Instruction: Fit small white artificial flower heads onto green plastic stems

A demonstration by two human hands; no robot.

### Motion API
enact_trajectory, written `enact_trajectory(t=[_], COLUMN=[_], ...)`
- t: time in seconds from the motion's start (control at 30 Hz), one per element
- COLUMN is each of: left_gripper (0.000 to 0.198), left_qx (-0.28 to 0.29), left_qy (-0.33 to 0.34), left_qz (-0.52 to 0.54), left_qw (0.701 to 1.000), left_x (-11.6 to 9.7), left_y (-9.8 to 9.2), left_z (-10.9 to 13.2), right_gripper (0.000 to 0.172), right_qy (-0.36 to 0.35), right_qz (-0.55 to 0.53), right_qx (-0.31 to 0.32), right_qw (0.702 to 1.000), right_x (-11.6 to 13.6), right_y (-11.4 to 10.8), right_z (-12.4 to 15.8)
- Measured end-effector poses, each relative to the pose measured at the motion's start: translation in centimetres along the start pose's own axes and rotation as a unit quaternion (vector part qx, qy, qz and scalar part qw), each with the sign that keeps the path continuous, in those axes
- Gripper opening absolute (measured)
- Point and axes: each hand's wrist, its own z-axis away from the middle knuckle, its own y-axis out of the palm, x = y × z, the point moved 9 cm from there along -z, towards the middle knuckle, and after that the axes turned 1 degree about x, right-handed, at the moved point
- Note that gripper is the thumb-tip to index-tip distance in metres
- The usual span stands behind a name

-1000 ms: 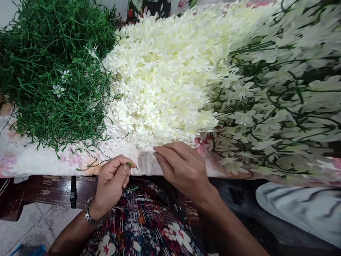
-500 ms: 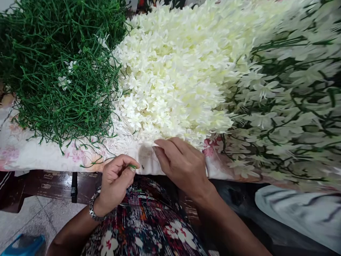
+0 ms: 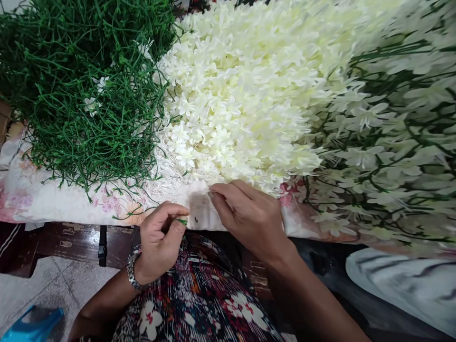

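My left hand (image 3: 163,240), with a metal watch (image 3: 132,270) on the wrist, pinches a small green plastic stem (image 3: 182,221) between thumb and index finger. Only a short green end of it shows. To its right, my right hand (image 3: 249,216) is closed in a pinch over the table edge, just in front of the white flowers. What its fingertips hold, if anything, is too small to make out. A heap of white artificial flower heads (image 3: 228,118) lies behind my hands. Thin white stamens (image 3: 167,173) are piled at its left front.
At the left a large heap of green plastic stems (image 3: 92,95) spreads over the floral cloth (image 3: 71,199). Assembled white flowers on green stems (image 3: 377,156) fill the right side. A blue plastic object (image 3: 33,325) stands on the floor, and pale patterned fabric (image 3: 395,285) shows at lower right.
The view has shifted slightly, moving the scene a little to the right. My right thumb and index finger have come together. My left hand keeps its pinch on the green stem.
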Motion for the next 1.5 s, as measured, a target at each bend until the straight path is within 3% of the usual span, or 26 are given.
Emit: enact_trajectory(t=[0.1,0.2,0.33,0.47,0.6,0.77,0.9,1.03,1.17,1.33,1.5], left_gripper=[0.022,0.021,0.015,0.009,0.005,0.006,0.006,0.008,0.009,0.006,0.004], left_qx=[0.015,0.03,0.001,-0.061,-0.078,-0.064,-0.043,-0.058,-0.07,-0.053,-0.036], left_qy=[0.056,0.107,0.125,0.04,-0.011,-0.019,-0.024,-0.026,-0.021,-0.026,-0.019], left_qz=[-0.053,-0.094,-0.087,-0.054,-0.032,-0.036,-0.045,-0.025,-0.013,-0.029,-0.048], left_qw=[0.997,0.989,0.988,0.996,0.996,0.997,0.998,0.998,0.997,0.998,0.998], left_x=[-1.4,-2.5,-2.5,-0.3,1.0,1.0,1.0,1.2,1.1,0.8,0.5], left_y=[0.8,1.2,-0.4,-2.8,-3.5,-3.2,-2.6,-2.6,-2.6,-2.1,-1.7], left_z=[-0.3,-0.4,0.2,1.0,1.2,0.7,0.7,0.9,1.2,1.0,0.7], right_gripper=[0.009,0.014,0.017,0.016,0.014,0.01,0.006,0.008,0.009,0.015,0.02], right_qy=[-0.015,-0.045,-0.056,-0.054,-0.099,-0.086,-0.074,-0.064,-0.051,-0.062,-0.108], right_qz=[-0.097,-0.194,-0.295,-0.177,-0.056,-0.057,-0.041,-0.015,-0.006,-0.015,0.0], right_qx=[-0.006,0.019,0.066,0.036,0.047,0.041,0.074,0.111,0.082,0.061,0.131], right_qw=[0.995,0.98,0.951,0.982,0.992,0.994,0.994,0.992,0.995,0.996,0.986], right_x=[0.8,2.2,3.1,3.0,4.1,3.2,1.8,0.7,0.0,0.6,2.0], right_y=[-1.1,-1.5,-0.6,0.7,2.3,1.1,0.5,0.7,-0.4,-0.8,0.9], right_z=[0.5,0.9,0.6,-0.9,-1.8,-0.9,0.4,1.4,1.9,1.2,0.1])
